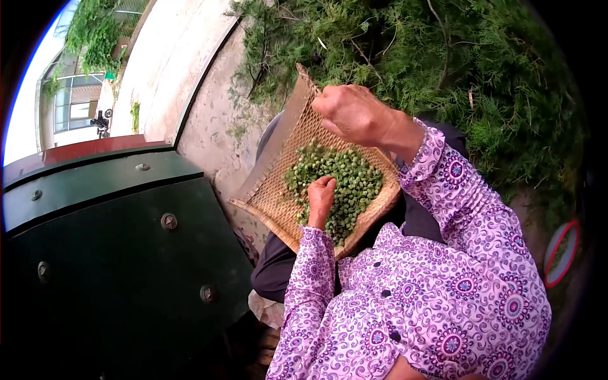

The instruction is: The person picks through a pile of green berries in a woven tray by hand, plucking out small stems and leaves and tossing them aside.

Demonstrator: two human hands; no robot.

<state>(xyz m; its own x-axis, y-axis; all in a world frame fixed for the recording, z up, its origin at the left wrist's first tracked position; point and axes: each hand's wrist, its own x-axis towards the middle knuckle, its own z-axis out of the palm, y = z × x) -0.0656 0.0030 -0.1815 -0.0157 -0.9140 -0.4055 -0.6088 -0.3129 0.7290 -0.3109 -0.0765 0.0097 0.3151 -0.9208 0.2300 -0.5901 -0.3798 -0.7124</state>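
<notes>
A woven winnowing basket [285, 152] rests on my lap, tilted, with a heap of small round green cones or berries [354, 174] in it. My left hand [321, 196] is over the heap with its fingers pinched together, and the fingertips overlap the green pieces. Closed into a fist, my right hand [354, 114] is raised over the basket's far side and overlaps its rim in this view. Its fingers curl away from me, so I cannot tell what it holds.
Cut green conifer branches [405, 57] are piled beyond the basket and along the right. To the left stands a dark green metal panel [120, 266] with star-shaped studs. A red-rimmed oval object [562, 253] lies at the far right. Concrete ground [212, 120] shows between panel and branches.
</notes>
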